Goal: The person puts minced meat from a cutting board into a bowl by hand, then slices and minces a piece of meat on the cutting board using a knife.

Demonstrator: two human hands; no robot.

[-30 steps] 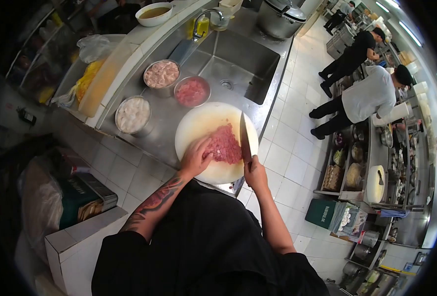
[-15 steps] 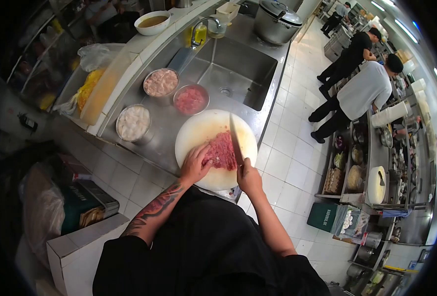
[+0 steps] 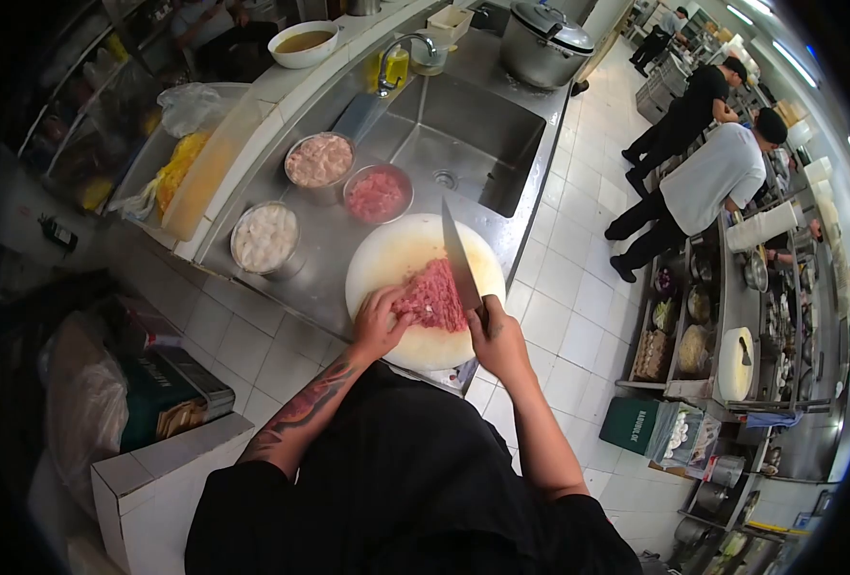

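A heap of chopped red meat (image 3: pixel 432 295) lies on the round white cutting board (image 3: pixel 396 247). My right hand (image 3: pixel 500 340) is wrapped round the handle of a large knife (image 3: pixel 459 257), whose blade lies along the right side of the meat and points away from me. Against the heap's left edge rests my left hand (image 3: pixel 380 321), its fingers bent on the meat. Beyond the board are a metal bowl of pink meat (image 3: pixel 378 194), a bowl of paler meat (image 3: pixel 320 160) and a bowl of whitish pieces (image 3: pixel 266 238).
Past the bowls is a steel sink (image 3: pixel 463 144) with a faucet (image 3: pixel 386 67). A lidded pot (image 3: pixel 545 46) stands at the back, a soup bowl (image 3: pixel 303 43) on the tiled ledge. Co-workers stand at the right beside shelves. Green boxes sit low on both sides.
The knife has shifted left over the meat since the first frame, its tip now turned further left. My left hand stays at the heap's left edge. The view has moved slightly.
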